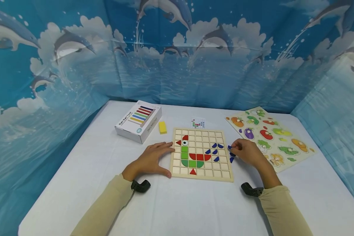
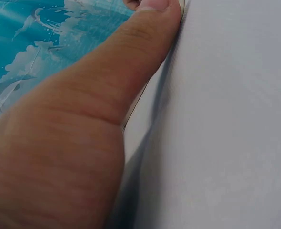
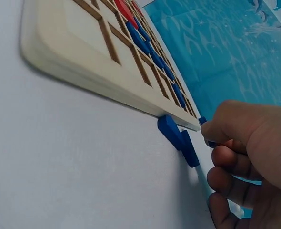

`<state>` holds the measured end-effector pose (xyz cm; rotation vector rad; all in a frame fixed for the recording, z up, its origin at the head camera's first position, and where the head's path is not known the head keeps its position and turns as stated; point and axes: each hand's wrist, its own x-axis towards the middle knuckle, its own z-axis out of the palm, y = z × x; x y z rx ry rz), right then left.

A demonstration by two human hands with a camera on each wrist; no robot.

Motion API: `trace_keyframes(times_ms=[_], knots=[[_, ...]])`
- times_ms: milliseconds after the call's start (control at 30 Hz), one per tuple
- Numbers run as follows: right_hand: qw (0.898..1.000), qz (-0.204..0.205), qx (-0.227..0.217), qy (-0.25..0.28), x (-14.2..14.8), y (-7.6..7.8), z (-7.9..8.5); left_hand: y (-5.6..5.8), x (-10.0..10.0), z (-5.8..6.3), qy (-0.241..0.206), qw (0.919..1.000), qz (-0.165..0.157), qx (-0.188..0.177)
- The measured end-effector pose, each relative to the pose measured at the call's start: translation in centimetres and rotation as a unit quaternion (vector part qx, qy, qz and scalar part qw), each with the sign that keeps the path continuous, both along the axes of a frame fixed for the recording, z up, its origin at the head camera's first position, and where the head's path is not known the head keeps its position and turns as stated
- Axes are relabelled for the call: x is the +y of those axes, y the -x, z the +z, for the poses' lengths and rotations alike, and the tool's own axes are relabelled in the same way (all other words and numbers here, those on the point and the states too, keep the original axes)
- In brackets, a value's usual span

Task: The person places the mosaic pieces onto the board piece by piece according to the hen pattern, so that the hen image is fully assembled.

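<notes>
A wooden grid board (image 1: 206, 178) lies on the table, with red, green and blue pieces set in a bird-like figure and a white eye piece (image 1: 185, 143) near its top. My left hand (image 1: 153, 159) rests at the board's left edge, thumb and fingers spread. In the left wrist view the thumb (image 2: 126, 52) covers most of the board. Off the right edge, my right hand (image 1: 247, 152) pinches a small blue leaf-shaped piece (image 3: 202, 120) between thumb and forefinger. Two more blue pieces (image 3: 170, 132) lie just below it, beside the board.
Behind the board lies a small picture card (image 1: 198, 123) showing a similar bird. A yellow block (image 1: 163, 127) and a white box (image 1: 138, 121) stand at the back left. To the right is a vegetable peg puzzle (image 1: 271, 139), partly behind the right hand. A dolphin-print curtain (image 1: 177, 82) surrounds the table.
</notes>
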<state>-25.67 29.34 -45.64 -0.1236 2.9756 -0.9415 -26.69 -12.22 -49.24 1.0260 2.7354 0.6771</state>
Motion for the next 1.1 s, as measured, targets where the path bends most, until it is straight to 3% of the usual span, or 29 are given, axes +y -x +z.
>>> trace_keyframes(times_ms=[200,400,600,1100], knots=[[1.0,-0.007,-0.013,0.027,0.3,-0.5,0.4,0.0,0.1,0.0,-0.002,1.0,-0.003,0.002],[0.997,0.026,-0.032,0.059,-0.3,0.0,0.3,-0.1,0.0,0.2,-0.009,0.9999,-0.002,0.005],[0.997,0.051,-0.041,0.042,-1.1,-0.1,-0.2,-0.2,0.1,0.2,0.003,1.0,-0.005,0.001],[0.997,0.051,-0.03,0.04,-1.8,-0.4,-0.4,-0.2,0.2,0.3,0.004,1.0,0.001,-0.002]])
